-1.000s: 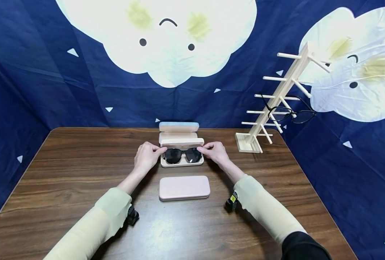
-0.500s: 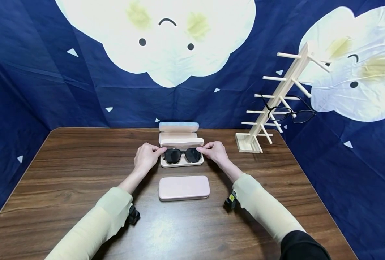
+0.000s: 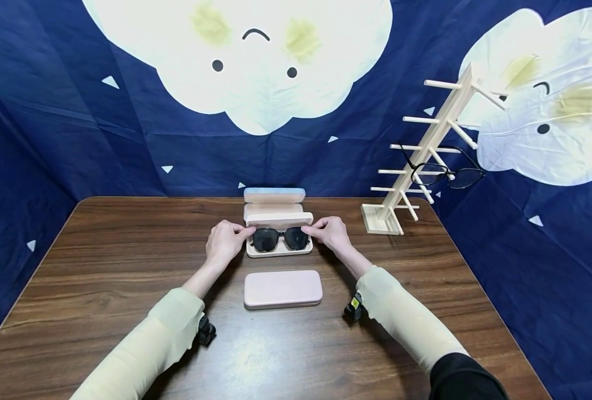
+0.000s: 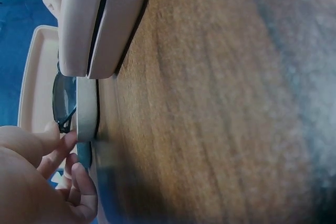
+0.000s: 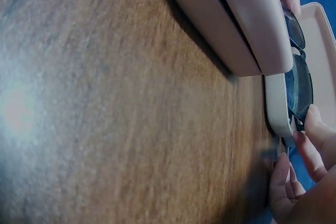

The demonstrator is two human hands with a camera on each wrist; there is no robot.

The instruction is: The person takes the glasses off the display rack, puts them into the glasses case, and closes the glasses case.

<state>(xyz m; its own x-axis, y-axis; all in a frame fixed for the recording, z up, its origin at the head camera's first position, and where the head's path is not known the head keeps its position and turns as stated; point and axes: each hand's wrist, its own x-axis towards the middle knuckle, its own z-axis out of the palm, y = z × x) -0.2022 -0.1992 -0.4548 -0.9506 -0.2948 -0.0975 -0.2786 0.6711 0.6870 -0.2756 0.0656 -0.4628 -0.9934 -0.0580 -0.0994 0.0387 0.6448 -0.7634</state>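
Observation:
Dark sunglasses (image 3: 280, 240) lie in an open pale pink glasses case (image 3: 280, 254), lenses toward me. My left hand (image 3: 225, 240) pinches their left end between thumb and forefinger. At the opposite end my right hand (image 3: 332, 233) pinches the frame the same way. Both wrist views show a thumb and finger at an outer corner of the sunglasses (image 4: 64, 98), just above the case's front wall (image 5: 278, 103). In front of that case lies a closed pink glasses case (image 3: 283, 289).
Behind the open case stands another open case (image 3: 274, 195) with a light blue lid edge. At the back right, a wooden peg rack (image 3: 428, 147) carries black-framed eyeglasses (image 3: 468, 179). A blue cloth with clouds hangs behind the brown table (image 3: 125, 266).
Hardly anything differs: both hands keep their pinch on the sunglasses in the case. The head view has shifted very slightly.

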